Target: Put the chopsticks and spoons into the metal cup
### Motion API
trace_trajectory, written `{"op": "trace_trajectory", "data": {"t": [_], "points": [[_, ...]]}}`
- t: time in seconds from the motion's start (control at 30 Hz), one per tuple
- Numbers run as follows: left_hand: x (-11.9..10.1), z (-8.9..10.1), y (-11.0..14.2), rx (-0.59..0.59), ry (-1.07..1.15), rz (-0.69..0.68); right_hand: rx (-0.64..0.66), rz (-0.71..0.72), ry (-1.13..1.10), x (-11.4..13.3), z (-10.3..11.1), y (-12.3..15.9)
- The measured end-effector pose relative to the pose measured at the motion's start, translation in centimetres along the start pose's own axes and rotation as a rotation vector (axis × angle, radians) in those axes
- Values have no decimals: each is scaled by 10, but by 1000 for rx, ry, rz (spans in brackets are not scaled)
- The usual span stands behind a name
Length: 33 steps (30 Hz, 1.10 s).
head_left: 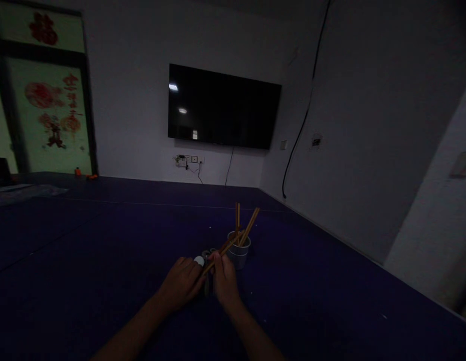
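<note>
The right hand (pixel 223 276) has its thumb and fingers closed on thin wooden sticks (pixel 228 245), it seems a pair, at about the middle of their length. The left hand (pixel 184 281) is curled at their lower end, with the fingers touching it or very near; whether it also pinches them, I cannot tell.

The held sticks lie between the two hands and reach past the right one. Their long axis is slanted: from the left fingers it goes up, to the right and away from the person. The far end points to the mouth of a grey cup (pixel 238 258) and shows over it; whether this end is inside the rim is not clear. The cup stands just beyond the right hand, on its right side, so this hand is the nearer one to it, and the left hand is farther away.

In the cup other sticks (pixel 251 223) stand, some almost upright and some leaning to the right. Just beside the left fingers there is a white round thing (pixel 199 260), and next to it a grey thing with ring shapes (pixel 206 253), too dark to name surely. All this is on a dark purple surface (pixel 143 235). Farther away, a black screen (pixel 221 108) hangs on the wall (pixel 131 90).
</note>
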<state>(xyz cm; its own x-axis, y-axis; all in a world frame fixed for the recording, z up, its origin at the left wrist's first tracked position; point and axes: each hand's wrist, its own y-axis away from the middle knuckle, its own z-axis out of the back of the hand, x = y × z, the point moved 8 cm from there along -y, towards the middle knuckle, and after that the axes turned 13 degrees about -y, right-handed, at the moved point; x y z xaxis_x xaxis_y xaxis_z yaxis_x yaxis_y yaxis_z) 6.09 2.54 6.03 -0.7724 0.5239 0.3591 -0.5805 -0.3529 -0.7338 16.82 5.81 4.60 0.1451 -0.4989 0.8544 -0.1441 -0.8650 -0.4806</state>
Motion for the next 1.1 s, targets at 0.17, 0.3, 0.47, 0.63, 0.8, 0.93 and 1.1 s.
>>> {"op": "trace_trajectory", "data": {"t": [0.17,0.3,0.47,0.63,0.8,0.93,1.1], "points": [[3,-8,4,55,-1,20,23,6,-12,1,-4,1],[6,-15,5,111,-7,27,50,4,6,2,-6,2],[4,-17,4,144,-21,20,30,18,54,2,-3,0],[2,-16,3,132,-5,8,25,38,74,6,-2,1],[7,-14,4,152,31,42,-44,73,70,19,11,-6],[13,-14,5,168,57,106,-277,113,9,39,56,-23],[14,-17,8,164,53,132,-529,258,-48,63,112,-37]]}}
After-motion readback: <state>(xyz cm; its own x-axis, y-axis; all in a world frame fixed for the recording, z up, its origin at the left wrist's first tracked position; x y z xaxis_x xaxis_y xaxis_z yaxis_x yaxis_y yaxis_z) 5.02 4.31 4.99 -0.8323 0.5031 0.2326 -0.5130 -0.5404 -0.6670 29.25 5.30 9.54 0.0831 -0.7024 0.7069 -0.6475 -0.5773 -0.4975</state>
